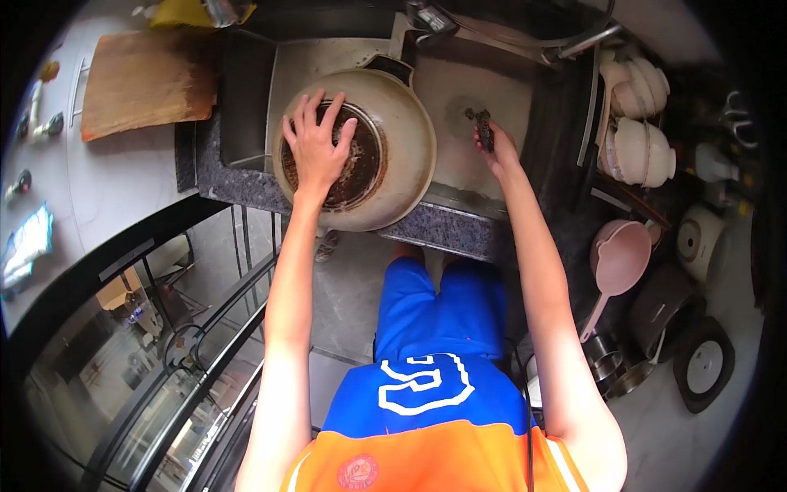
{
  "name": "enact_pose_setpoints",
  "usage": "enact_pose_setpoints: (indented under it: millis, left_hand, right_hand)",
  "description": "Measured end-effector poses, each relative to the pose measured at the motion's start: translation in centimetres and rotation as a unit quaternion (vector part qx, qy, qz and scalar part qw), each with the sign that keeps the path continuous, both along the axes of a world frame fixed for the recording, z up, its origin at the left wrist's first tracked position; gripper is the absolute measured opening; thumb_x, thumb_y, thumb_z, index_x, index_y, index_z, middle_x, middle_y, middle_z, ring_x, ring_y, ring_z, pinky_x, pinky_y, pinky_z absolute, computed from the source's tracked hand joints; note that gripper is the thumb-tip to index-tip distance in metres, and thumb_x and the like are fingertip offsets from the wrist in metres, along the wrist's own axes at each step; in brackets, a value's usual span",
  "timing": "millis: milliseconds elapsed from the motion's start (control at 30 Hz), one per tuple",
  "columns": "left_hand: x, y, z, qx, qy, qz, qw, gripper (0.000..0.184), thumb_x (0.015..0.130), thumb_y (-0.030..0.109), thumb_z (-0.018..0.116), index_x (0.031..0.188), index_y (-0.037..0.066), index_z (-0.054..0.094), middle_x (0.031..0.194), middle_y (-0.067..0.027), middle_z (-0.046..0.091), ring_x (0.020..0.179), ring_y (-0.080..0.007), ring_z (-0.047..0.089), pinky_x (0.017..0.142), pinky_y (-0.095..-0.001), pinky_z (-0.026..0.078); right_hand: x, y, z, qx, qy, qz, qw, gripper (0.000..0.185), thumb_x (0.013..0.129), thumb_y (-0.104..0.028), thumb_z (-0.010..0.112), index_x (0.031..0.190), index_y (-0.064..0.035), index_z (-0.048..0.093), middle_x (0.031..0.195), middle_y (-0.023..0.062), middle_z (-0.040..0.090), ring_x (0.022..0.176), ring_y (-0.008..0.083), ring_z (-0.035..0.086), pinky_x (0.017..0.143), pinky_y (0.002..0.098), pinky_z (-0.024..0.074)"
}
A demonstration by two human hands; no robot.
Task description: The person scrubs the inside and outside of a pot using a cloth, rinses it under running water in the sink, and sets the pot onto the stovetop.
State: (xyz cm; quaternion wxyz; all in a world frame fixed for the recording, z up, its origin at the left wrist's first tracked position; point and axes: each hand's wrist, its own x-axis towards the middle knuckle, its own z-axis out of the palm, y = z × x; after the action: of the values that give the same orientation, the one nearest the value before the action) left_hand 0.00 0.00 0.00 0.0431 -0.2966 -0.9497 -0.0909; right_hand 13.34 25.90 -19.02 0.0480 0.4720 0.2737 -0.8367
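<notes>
A large pale pan (407, 156) lies upside down across the left part of the sink (447, 176), its handle (392, 69) at the far side. Its round base (367, 156) is stained dark brown. My left hand (318, 156) rests on that base, fingers spread and holding nothing. Over the right basin, apart from the pan, my right hand (503, 156) is closed around a dark, rough scouring pad (484, 131). The pad looks like a steel wool scourer, partly hidden by my fingers.
A faucet (582, 43) reaches over the sink's far right. White bowls (643, 152) are stacked at the right, above a pink ladle-like scoop (621, 258) and small metal pots (605, 361). A wooden cutting board (147, 86) lies left of the sink. A granite edge (447, 227) runs in front.
</notes>
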Motion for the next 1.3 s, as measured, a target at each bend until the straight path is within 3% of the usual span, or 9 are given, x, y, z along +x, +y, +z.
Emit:
enact_pose_setpoints:
  millis: [433, 633, 700, 833, 900, 1033, 1100, 1233, 1300]
  left_hand:
    - [2.8, -6.4, -0.1, 0.202, -0.027, 0.062, 0.977, 0.043, 0.090, 0.018, 0.059, 0.129, 0.005, 0.052, 0.133, -0.0175, 0.047, 0.127, -0.0365, 0.040, 0.106, -0.0439, 0.033]
    - [7.7, -13.1, -1.3, 0.230, -0.091, 0.169, 0.954, 0.037, 0.088, 0.015, 0.060, 0.121, 0.001, 0.054, 0.111, -0.0170, 0.052, 0.107, -0.0337, 0.049, 0.093, -0.0440, 0.040]
    - [8.5, -15.6, -1.4, 0.214, -0.114, 0.183, 0.953, 0.034, 0.086, 0.015, 0.061, 0.116, 0.000, 0.055, 0.108, -0.0169, 0.052, 0.104, -0.0336, 0.050, 0.091, -0.0439, 0.040]
    - [9.5, -19.3, -2.8, 0.195, -0.224, 0.142, 0.944, 0.026, 0.083, 0.020, 0.066, 0.096, 0.001, 0.053, 0.100, -0.0150, 0.051, 0.098, -0.0331, 0.051, 0.085, -0.0419, 0.042]
    - [9.1, -21.2, -3.1, 0.168, -0.311, 0.118, 0.928, 0.027, 0.083, 0.023, 0.067, 0.090, 0.002, 0.051, 0.093, -0.0135, 0.053, 0.091, -0.0315, 0.053, 0.080, -0.0404, 0.043]
    - [9.6, -24.0, -6.2, 0.194, -0.557, 0.128, 0.798, 0.035, 0.086, 0.031, 0.070, 0.083, 0.001, 0.053, 0.068, -0.0107, 0.060, 0.059, -0.0175, 0.060, 0.053, -0.0327, 0.047]
    - [9.5, -24.1, -7.5, 0.177, -0.656, 0.132, 0.722, 0.033, 0.085, 0.031, 0.071, 0.084, 0.000, 0.058, 0.071, -0.0098, 0.065, 0.056, -0.0151, 0.060, 0.051, -0.0308, 0.047]
    - [8.2, -23.6, -9.4, 0.270, -0.887, 0.161, 0.338, 0.026, 0.091, 0.026, 0.063, 0.082, 0.002, 0.059, 0.073, -0.0082, 0.065, 0.057, -0.0150, 0.064, 0.052, -0.0229, 0.049]
    - [7.9, -22.4, -9.3, 0.275, -0.877, 0.168, 0.357, 0.026, 0.090, 0.027, 0.065, 0.082, 0.003, 0.059, 0.071, -0.0072, 0.063, 0.056, -0.0146, 0.063, 0.051, -0.0221, 0.047]
  right_hand:
    - [-2.1, -5.2, 22.1, 0.087, 0.188, 0.157, 0.966, 0.041, 0.097, -0.019, 0.049, 0.132, 0.0005, 0.040, 0.088, 0.0132, 0.060, 0.065, 0.0158, 0.057, 0.052, 0.0249, 0.0434]
    - [-24.4, -8.8, 18.6, 0.141, 0.343, 0.106, 0.923, 0.031, 0.098, -0.023, 0.048, 0.117, 0.0021, 0.047, 0.088, 0.0110, 0.060, 0.079, 0.0209, 0.062, 0.072, 0.0317, 0.0525]
    - [-31.1, -10.4, 20.0, 0.161, 0.293, 0.146, 0.931, 0.040, 0.098, -0.027, 0.047, 0.125, 0.0018, 0.043, 0.114, 0.0156, 0.058, 0.090, 0.0258, 0.062, 0.079, 0.0364, 0.0535]
    - [-33.2, -9.6, 18.4, 0.662, 0.152, 0.317, 0.662, 0.042, 0.090, -0.032, 0.054, 0.120, -0.0023, 0.057, 0.113, 0.0219, 0.063, 0.101, 0.0313, 0.063, 0.081, 0.0395, 0.0503]
    - [-29.5, -8.8, 19.2, 0.650, 0.126, 0.344, 0.666, 0.035, 0.088, -0.031, 0.056, 0.105, -0.0028, 0.065, 0.100, 0.0204, 0.066, 0.100, 0.0322, 0.062, 0.081, 0.0407, 0.0497]
    - [-20.3, -7.0, 17.9, 0.748, -0.055, 0.405, 0.523, 0.038, 0.090, -0.033, 0.054, 0.106, -0.0005, 0.063, 0.106, 0.0222, 0.064, 0.102, 0.0373, 0.060, 0.083, 0.0456, 0.0483]
    - [-17.6, -5.4, 14.7, 0.734, -0.087, 0.399, 0.542, 0.041, 0.090, -0.034, 0.054, 0.112, 0.0001, 0.059, 0.109, 0.0249, 0.062, 0.104, 0.0399, 0.059, 0.086, 0.0463, 0.0473]
    - [-17.1, -4.0, 10.0, 0.638, -0.136, 0.405, 0.640, 0.055, 0.089, -0.037, 0.055, 0.128, 0.0012, 0.046, 0.116, 0.0318, 0.057, 0.111, 0.0451, 0.054, 0.095, 0.0467, 0.0434]
    - [-17.7, -3.4, 7.6, 0.638, -0.160, 0.378, 0.651, 0.053, 0.089, -0.037, 0.056, 0.125, 0.0024, 0.050, 0.119, 0.0312, 0.056, 0.114, 0.0442, 0.053, 0.097, 0.0444, 0.0422]
